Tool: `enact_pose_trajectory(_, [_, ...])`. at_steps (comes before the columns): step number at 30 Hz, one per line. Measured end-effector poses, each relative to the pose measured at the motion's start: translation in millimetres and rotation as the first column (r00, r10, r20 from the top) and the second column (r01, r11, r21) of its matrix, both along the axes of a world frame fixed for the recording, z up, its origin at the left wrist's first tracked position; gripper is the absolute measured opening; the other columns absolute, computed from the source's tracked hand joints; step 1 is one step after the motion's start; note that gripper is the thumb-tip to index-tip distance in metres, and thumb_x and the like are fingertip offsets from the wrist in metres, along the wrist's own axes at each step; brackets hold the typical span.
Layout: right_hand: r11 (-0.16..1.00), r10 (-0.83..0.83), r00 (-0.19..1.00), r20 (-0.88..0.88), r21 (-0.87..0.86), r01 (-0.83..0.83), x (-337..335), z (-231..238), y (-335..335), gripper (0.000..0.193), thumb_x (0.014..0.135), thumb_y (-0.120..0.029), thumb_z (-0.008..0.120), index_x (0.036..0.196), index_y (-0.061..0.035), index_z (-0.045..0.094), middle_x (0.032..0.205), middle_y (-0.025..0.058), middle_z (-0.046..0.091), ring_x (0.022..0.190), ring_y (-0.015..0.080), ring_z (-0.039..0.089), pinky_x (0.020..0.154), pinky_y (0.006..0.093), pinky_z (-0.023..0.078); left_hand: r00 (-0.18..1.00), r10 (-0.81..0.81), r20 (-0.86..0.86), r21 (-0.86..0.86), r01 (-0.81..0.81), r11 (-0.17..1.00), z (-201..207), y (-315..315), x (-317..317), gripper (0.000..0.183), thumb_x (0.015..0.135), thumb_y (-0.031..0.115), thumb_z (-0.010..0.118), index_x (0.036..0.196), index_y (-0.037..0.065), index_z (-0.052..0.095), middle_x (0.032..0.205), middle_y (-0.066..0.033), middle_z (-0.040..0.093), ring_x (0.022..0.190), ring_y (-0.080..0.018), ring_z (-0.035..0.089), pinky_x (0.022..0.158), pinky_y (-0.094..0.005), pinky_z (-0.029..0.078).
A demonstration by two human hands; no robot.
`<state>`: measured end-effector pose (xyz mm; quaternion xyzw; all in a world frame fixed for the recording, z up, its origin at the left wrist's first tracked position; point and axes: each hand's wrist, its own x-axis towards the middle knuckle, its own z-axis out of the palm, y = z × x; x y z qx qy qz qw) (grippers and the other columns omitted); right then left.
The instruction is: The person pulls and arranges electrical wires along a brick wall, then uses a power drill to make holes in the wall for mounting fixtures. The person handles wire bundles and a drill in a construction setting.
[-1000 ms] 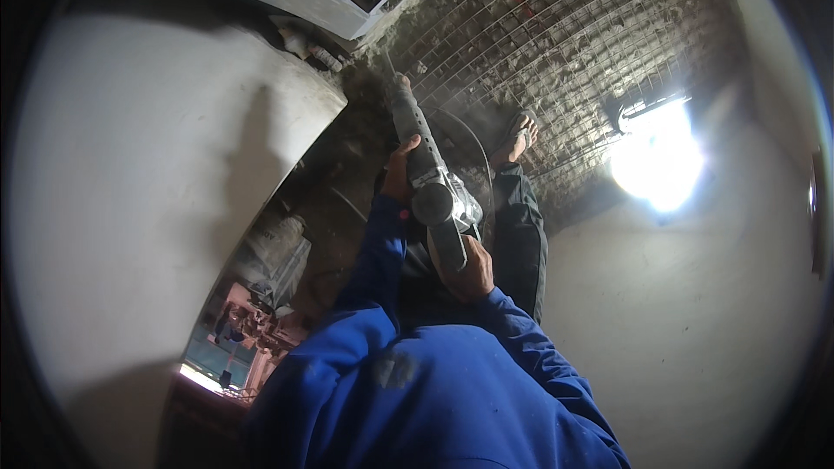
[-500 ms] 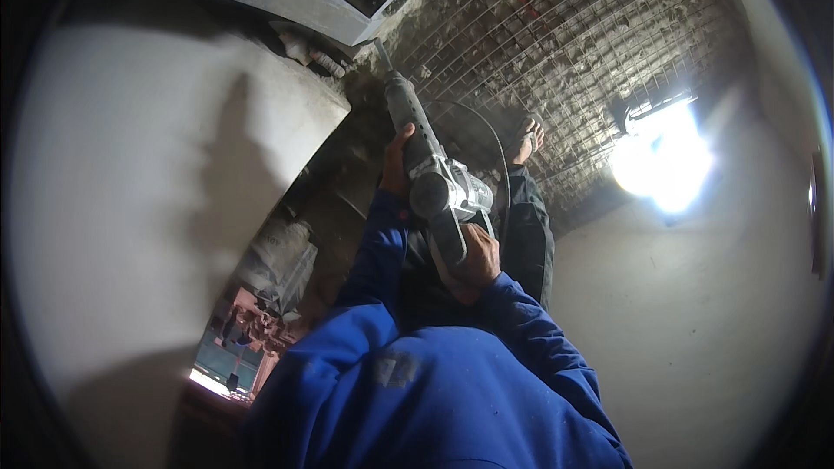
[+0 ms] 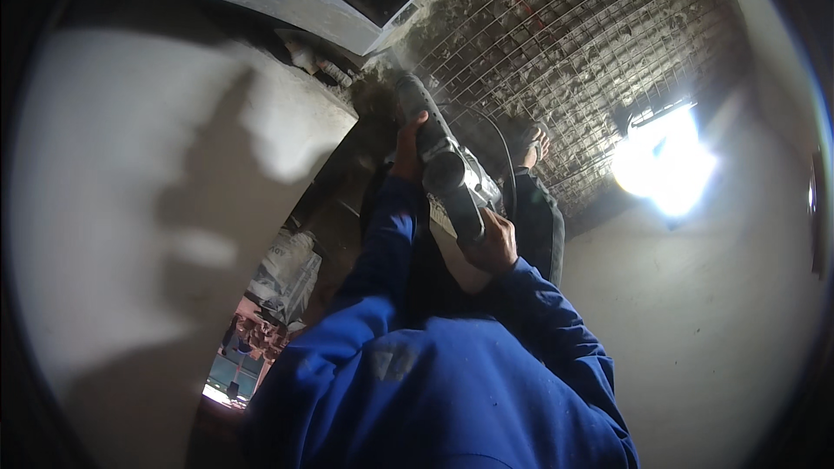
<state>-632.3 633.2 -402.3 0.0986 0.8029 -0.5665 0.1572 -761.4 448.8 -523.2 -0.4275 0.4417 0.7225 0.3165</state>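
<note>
A grey demolition hammer (image 3: 445, 170) slants up and away from me, covered in pale dust. My left hand (image 3: 410, 141) is wrapped round its barrel from the left side, thumb on top. At the rear, my right hand (image 3: 493, 245) grips the handle. The front end of the tool reaches the broken rubble by the corner of a grey metal frame (image 3: 369, 33); its bit is blurred and hard to make out there. A thin cable (image 3: 508, 156) curves along the tool's right side.
Wire mesh (image 3: 556, 43) lies over rough rubble at the far right. A bright lamp (image 3: 665, 156) glares by the right wall (image 3: 660, 313). A pale wall (image 3: 104, 165) fills the left. Dusty sacks (image 3: 287, 271) lie at lower left. My sandalled foot (image 3: 536, 146) rests by the mesh.
The hammer and both hands have shifted slightly right in the picture, and the tool's front end sits lower. The bit, visible before, is now blurred. My shadow on the left wall has moved left.
</note>
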Motion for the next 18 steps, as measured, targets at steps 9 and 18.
enact_pose_trajectory(9, [0.997,0.036,0.998,0.061,0.066,-0.040,-23.6,17.0,-4.0,0.032,0.079,-0.029,0.073,0.095,-0.0045,0.059,0.079,0.0176,0.067,0.074,0.0395,0.067,0.065,0.0476,0.053,0.823,-0.422,-0.380,-0.476,0.217,0.852,-20.3,-17.5,-0.3,0.037,0.097,0.034,0.057,0.115,0.002,0.064,0.106,-0.0070,0.063,0.101,-0.0165,0.059,0.094,-0.0335,0.046])
enact_pose_trajectory(18, [0.983,0.143,0.975,0.171,0.094,-0.160,-30.7,3.7,4.0,0.031,0.073,-0.021,0.072,0.094,-0.0054,0.055,0.077,0.0186,0.063,0.075,0.0414,0.064,0.065,0.0503,0.049,0.995,-0.057,-0.083,0.026,0.060,0.998,-79.2,-45.1,-1.3,0.041,0.096,0.038,0.058,0.119,0.004,0.062,0.098,-0.0061,0.064,0.094,-0.0173,0.061,0.086,-0.0339,0.051])
